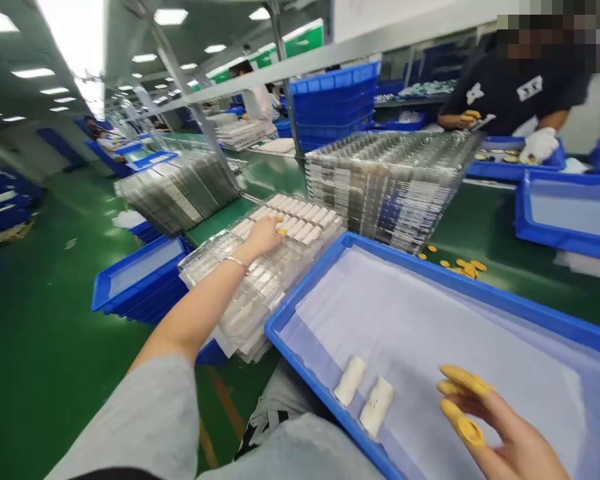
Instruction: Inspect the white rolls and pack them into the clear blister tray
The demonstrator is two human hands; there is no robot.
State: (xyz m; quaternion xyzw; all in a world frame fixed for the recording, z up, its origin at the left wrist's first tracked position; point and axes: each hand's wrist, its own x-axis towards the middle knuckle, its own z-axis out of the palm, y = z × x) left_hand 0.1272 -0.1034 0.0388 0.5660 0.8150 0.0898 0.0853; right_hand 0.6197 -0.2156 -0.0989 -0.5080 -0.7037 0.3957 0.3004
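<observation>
My left hand (264,237) reaches out over a clear plastic tray (225,250) filled with rows of small white rolls (300,217). Its fingers are bent, their yellow-covered tips close together at the rolls; whatever they pinch is hidden. Over the large blue tray (325,267) in front of me, my right hand (495,420) holds nothing, its fingers apart and wearing yellow finger covers. Two cream-white rolls (364,393) lie on the tray's pale lining near the edge closest to me, left of my right hand.
Tall stacks of clear plastic trays (380,180) stand behind and to the left. Yellow finger covers (465,267) lie scattered on the green table (500,227). Stacked blue trays (140,273) stand at left. Across the table, a person (520,87) works over another blue tray.
</observation>
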